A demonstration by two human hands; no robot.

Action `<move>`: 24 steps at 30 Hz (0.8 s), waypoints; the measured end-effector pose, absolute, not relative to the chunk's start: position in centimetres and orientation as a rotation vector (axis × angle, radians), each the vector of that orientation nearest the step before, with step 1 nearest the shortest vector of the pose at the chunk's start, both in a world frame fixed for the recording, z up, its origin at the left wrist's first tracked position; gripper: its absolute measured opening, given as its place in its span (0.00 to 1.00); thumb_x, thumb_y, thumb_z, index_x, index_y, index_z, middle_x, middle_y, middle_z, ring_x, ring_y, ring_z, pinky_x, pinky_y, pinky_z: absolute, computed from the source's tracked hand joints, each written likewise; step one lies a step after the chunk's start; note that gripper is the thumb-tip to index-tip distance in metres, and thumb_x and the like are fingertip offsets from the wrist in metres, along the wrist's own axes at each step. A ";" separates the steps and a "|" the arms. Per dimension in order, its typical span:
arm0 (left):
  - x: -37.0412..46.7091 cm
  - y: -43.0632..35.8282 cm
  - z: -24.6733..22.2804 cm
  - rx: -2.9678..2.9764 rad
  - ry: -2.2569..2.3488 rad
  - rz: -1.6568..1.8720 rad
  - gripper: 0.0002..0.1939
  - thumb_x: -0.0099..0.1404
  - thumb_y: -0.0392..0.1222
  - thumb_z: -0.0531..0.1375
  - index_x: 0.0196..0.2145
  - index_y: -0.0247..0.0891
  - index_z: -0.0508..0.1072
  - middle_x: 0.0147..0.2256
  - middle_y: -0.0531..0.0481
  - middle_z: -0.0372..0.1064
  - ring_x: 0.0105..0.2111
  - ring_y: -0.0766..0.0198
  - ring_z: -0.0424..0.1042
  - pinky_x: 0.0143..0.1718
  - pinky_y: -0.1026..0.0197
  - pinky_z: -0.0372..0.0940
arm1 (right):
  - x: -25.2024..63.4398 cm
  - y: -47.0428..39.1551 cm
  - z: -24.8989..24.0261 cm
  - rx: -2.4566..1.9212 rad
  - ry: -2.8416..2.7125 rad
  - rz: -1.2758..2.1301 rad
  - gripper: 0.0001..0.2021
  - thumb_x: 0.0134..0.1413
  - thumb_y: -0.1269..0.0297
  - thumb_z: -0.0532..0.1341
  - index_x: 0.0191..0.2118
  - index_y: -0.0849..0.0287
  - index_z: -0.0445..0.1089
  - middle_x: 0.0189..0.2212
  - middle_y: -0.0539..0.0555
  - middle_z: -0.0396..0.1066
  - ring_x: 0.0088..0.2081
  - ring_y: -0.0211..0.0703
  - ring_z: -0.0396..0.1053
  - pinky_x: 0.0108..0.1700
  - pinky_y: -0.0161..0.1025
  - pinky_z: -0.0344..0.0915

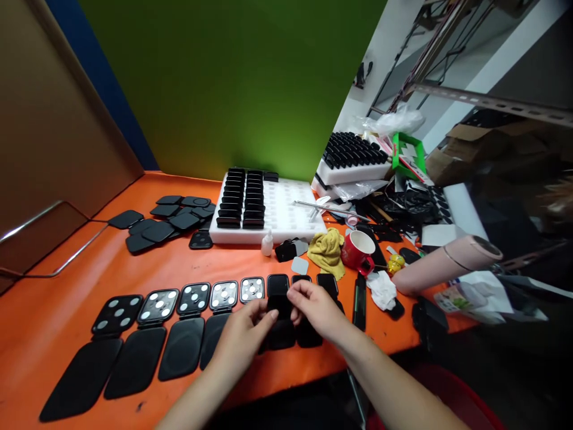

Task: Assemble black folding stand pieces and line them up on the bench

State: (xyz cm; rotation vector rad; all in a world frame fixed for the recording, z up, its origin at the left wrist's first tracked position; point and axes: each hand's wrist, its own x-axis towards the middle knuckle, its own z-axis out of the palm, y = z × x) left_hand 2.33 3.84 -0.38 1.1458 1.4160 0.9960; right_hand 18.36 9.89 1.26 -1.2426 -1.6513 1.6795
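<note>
My left hand and my right hand face each other over the row of black hinged pieces, both closed around a small black piece between their fingertips. To the left, several opened black pieces lie in a row; their small upper plates carry white dots, as on the plate, and their larger lower plates, like the dark plate, lie nearer me. Undotted upper plates, such as the black plate, lie beyond and beside my hands. My forearms and hands hide part of the row.
A white foam tray holds upright black pieces at the back. Loose black plates lie back left. Rightward are a dropper bottle, yellow cloth, red mug, black cutter and pink bottle. A green panel stands behind.
</note>
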 end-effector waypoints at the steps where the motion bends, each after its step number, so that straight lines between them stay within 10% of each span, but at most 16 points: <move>1: 2.3 3.2 -0.5 1.146 1.426 0.988 0.12 0.57 0.48 0.57 0.29 0.37 0.72 0.24 0.51 0.71 0.25 0.62 0.69 0.26 0.64 0.62 | 18.4 9.1 1.2 -1.226 -1.613 1.757 0.11 0.52 0.55 0.56 0.31 0.58 0.62 0.18 0.46 0.63 0.20 0.35 0.62 0.24 0.33 0.60; 14: -0.3 -0.9 -2.6 2.133 1.689 0.638 0.18 0.62 0.42 0.49 0.49 0.43 0.68 0.53 0.48 0.63 0.52 0.53 0.62 0.53 0.47 0.57 | 14.5 13.0 -1.2 -1.296 -1.934 1.425 0.11 0.51 0.57 0.56 0.26 0.59 0.63 0.22 0.46 0.61 0.24 0.34 0.57 0.27 0.32 0.54; 24: -0.2 -0.8 -3.6 2.195 1.738 0.592 0.19 0.62 0.41 0.50 0.50 0.43 0.67 0.54 0.50 0.62 0.52 0.54 0.62 0.53 0.48 0.58 | 12.3 14.8 -2.9 -1.299 -2.115 1.349 0.12 0.51 0.58 0.55 0.23 0.59 0.63 0.19 0.46 0.60 0.22 0.35 0.55 0.24 0.32 0.51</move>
